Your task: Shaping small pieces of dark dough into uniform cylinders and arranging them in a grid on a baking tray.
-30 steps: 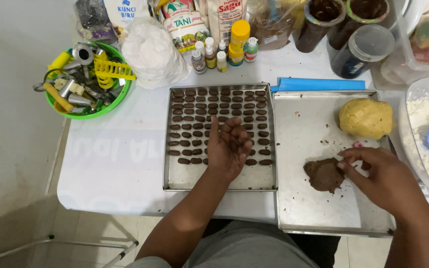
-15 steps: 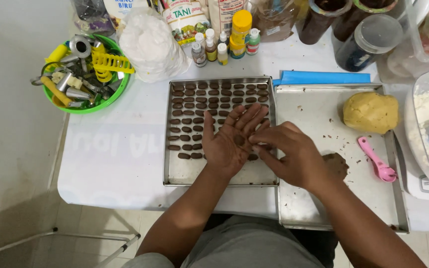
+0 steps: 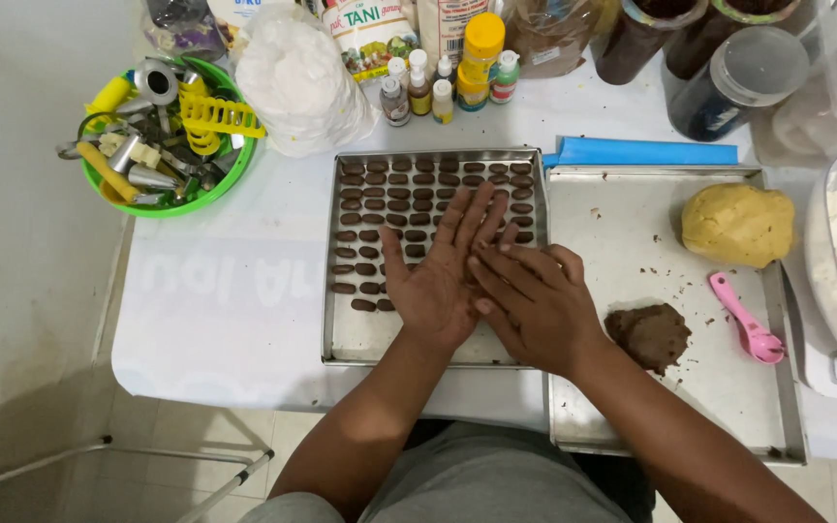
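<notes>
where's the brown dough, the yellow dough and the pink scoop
brown dough [image 3: 649, 335], head view, middle of the lump
yellow dough [image 3: 737, 224], head view, centre of the ball
pink scoop [image 3: 746, 319], head view, on its handle

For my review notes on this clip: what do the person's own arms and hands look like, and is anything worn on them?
Both hands are bare: no gloves, rings, watch or bracelets show on the left hand or the right hand. Both forearms are uncovered as far as the picture's lower edge, with no sleeve cuffs in view. The only clothing visible is grey fabric over the lap or torso, below the arms.
</notes>
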